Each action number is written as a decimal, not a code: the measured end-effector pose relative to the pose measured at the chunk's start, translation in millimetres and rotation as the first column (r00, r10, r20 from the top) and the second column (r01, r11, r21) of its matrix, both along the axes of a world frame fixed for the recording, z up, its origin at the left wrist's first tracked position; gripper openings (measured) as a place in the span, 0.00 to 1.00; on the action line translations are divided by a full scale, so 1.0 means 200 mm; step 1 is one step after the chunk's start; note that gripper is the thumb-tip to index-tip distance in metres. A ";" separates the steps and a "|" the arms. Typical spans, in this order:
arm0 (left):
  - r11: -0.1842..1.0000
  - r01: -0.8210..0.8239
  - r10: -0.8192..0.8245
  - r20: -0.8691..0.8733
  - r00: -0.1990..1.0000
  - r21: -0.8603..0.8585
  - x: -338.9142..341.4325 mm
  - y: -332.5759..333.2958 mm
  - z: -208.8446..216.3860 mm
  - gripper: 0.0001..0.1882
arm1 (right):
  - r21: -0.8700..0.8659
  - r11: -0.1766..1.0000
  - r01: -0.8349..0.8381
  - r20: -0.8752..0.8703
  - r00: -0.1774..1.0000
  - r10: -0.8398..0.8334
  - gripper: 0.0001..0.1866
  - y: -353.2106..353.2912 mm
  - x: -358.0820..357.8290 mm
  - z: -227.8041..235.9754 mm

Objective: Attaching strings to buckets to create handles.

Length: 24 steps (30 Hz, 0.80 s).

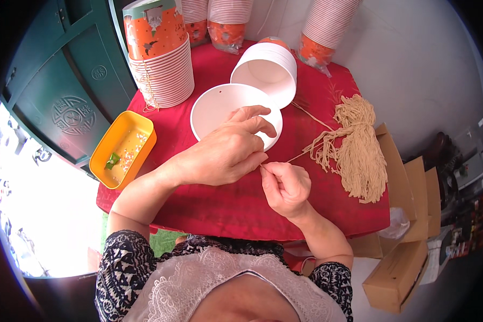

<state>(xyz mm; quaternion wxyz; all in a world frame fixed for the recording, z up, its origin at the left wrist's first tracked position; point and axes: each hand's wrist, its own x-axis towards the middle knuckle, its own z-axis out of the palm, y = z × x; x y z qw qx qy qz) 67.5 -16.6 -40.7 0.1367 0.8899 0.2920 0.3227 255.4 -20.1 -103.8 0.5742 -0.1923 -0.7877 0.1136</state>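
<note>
My right hand (287, 187) is closed in a pinch on the end of a thin beige cord (299, 156). Against its fingertips, my left hand (228, 150) has its thumb lowered onto the same cord, while its other fingers bend over a white paper bucket (208, 110). The bucket's open mouth faces me, and a small dark hole shows near its upper rim. My left hand covers the lower part of the bucket. To the right lies a large bundle of beige cords (362, 155), its strands trailing toward the bucket.
A stack of nested white buckets (265, 70) lies on its side behind. Taller orange-patterned bucket stacks (163, 70) stand at the back. A yellow tray (114, 161) with small bits sits at left on the red tablecloth (225, 214). Cardboard boxes (396, 276) stand beyond the right edge.
</note>
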 end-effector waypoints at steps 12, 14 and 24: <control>0.969 -0.245 0.244 0.172 0.955 -0.015 -0.04 0.07 -0.01 0.09 | -0.165 0.986 0.029 0.081 0.997 -0.016 0.11 0.01 0.01 -0.03; 0.969 -0.245 0.244 0.170 0.955 -0.018 -0.05 0.08 -0.01 0.09 | -0.168 0.985 0.045 0.093 0.995 -0.029 0.11 0.01 0.01 -0.04; 0.962 -0.272 0.272 0.173 0.947 -0.022 -0.05 0.08 -0.03 0.11 | -0.189 0.981 0.049 0.077 0.996 -0.035 0.11 0.02 -0.01 -0.05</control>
